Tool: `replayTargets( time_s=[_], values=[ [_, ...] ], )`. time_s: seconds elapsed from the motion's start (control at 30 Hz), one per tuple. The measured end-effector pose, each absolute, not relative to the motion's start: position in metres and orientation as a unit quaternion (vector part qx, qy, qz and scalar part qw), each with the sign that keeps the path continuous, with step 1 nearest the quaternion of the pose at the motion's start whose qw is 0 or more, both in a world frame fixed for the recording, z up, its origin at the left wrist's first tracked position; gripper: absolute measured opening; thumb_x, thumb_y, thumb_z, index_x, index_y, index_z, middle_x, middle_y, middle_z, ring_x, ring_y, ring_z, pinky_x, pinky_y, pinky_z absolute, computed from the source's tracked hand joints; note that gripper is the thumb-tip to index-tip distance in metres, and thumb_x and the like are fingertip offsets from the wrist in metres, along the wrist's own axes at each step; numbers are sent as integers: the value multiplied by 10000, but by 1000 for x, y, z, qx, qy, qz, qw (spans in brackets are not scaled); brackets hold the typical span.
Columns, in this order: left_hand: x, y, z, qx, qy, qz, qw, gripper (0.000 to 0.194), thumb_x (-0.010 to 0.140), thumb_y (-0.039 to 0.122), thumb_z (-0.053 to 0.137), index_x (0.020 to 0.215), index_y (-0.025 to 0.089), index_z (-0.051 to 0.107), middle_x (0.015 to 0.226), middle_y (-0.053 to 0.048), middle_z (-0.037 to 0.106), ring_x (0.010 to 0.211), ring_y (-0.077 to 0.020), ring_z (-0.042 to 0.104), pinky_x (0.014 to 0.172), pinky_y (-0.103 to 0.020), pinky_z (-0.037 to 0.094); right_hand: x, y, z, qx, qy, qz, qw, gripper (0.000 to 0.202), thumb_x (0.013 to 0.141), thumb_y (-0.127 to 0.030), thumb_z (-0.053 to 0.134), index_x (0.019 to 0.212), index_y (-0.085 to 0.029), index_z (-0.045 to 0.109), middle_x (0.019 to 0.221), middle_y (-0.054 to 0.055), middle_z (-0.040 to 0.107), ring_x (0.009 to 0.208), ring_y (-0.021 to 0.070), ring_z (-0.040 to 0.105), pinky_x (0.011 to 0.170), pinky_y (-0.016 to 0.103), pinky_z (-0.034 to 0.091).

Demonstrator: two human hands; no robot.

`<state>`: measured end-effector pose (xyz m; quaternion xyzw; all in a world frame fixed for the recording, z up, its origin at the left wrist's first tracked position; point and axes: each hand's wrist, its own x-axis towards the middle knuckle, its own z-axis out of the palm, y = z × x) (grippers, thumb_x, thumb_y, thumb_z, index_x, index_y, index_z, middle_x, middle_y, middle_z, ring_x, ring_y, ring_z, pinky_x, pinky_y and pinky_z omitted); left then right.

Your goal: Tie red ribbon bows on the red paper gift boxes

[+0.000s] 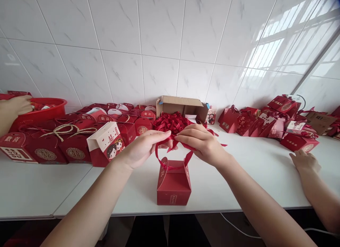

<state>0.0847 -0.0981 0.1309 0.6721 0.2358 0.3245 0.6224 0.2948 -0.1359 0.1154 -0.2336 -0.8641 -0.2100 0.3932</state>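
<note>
A red gift box [174, 187] stands upright on the white table near its front edge. Red ribbon [188, 158] runs through the top of the box and rises in a loop to both hands. My left hand [148, 144] pinches the ribbon between thumb and fingers, above the box's left side. Opposite it, my right hand [199, 141] has its fingers closed on the ribbon as well. The two hands nearly meet. Just behind them lies a heap of red ribbons [172, 122], partly hidden by my fingers.
An open cardboard box [183, 101] stands behind the ribbon heap. Many red gift boxes [77, 148] crowd the left, with a red basin [61, 107] and another person's hand [21, 104]. More boxes [249, 123] are at right, near another person's hand [305, 162].
</note>
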Motion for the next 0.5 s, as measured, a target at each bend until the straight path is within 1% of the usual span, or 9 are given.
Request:
replayTargets(
  time_s=[0.1,0.17,0.2,0.27,0.33,0.37,0.43,0.47,0.5],
  values=[
    [82,-99,131,707,246,335,573,330,872,381,531,666,192,706,749,-37,684,846,-204,623,844,-318,445,293,-134,114,-235,-864,-220,388,279,922,-67,457,1105,-163,645,977,103,697,949,216,594,798,373,522],
    [82,-102,130,748,255,325,519,320,883,395,499,783,196,729,852,-52,714,913,-232,630,872,-353,453,290,-133,113,-244,-858,-207,402,280,913,-78,480,1124,-169,641,997,104,694,958,216,597,814,373,520],
    [82,-105,130,780,268,330,460,307,883,398,493,853,204,729,931,-57,720,960,-246,625,895,-371,447,289,-134,112,-255,-847,-202,420,289,907,-80,490,1134,-178,639,1028,107,688,975,217,596,826,377,516],
    [79,-111,128,839,311,365,259,282,877,388,502,984,224,705,1088,-59,699,1078,-269,584,966,-413,393,288,-137,107,-291,-805,-195,479,303,893,-79,504,1134,-201,640,1082,109,669,1001,222,594,838,383,507],
    [69,-118,121,848,357,392,27,297,874,366,512,1095,236,661,1197,-63,662,1179,-284,521,1040,-456,291,293,-148,96,-338,-749,-179,542,289,880,-78,510,1090,-217,654,1052,100,666,964,217,607,806,371,505],
    [61,-120,114,835,379,394,-60,311,877,355,505,1134,239,637,1219,-67,653,1204,-289,503,1061,-475,242,298,-156,88,-366,-721,-162,566,257,876,-88,519,1046,-217,663,996,89,669,913,209,616,773,358,504],
    [36,-125,92,808,421,386,-144,316,877,349,490,1156,255,604,1233,-62,648,1213,-295,504,1064,-482,218,314,-176,64,-443,-674,-99,583,157,877,-134,535,921,-208,667,873,66,662,796,194,615,694,328,492],
    [20,-127,76,794,448,379,-160,289,879,341,474,1128,275,603,1217,-49,656,1202,-294,519,1063,-487,212,324,-188,49,-491,-644,-58,583,123,881,-176,540,844,-206,654,809,55,650,747,192,602,660,321,479],
    [3,-130,58,768,487,382,-164,265,882,324,452,1104,307,595,1183,-25,671,1173,-286,546,1063,-494,208,333,-199,32,-537,-620,-12,572,144,883,-225,543,770,-207,631,754,46,635,711,195,589,622,315,465]
  ],
)
